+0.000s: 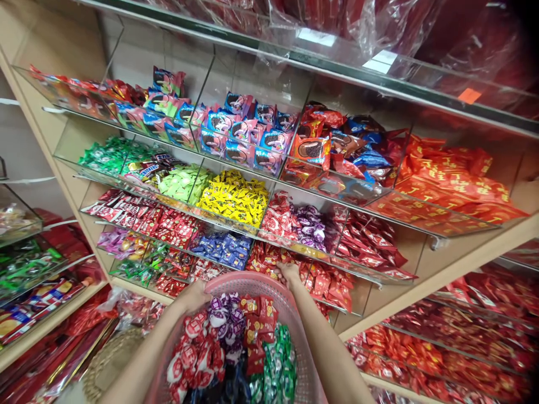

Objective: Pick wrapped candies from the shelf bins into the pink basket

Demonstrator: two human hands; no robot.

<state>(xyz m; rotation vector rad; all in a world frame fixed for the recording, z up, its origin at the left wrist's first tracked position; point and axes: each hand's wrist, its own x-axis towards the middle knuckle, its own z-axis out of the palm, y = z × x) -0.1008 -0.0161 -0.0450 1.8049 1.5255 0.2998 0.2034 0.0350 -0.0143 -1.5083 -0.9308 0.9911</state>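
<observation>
While my left hand (194, 296) looks closed on the rim of the pink basket (246, 278), my right hand (289, 273) reaches to the red packets (269, 259) on a low shelf, fingers loosely bent; I can't tell how far they close or whether they grip one. The basket sits just below that shelf, bearing red-and-white, purple, red and green sweets. Held mainly from one side (as I judge it), it could tip and spill; the glass edge (309, 255) could snag my fingers.
</observation>
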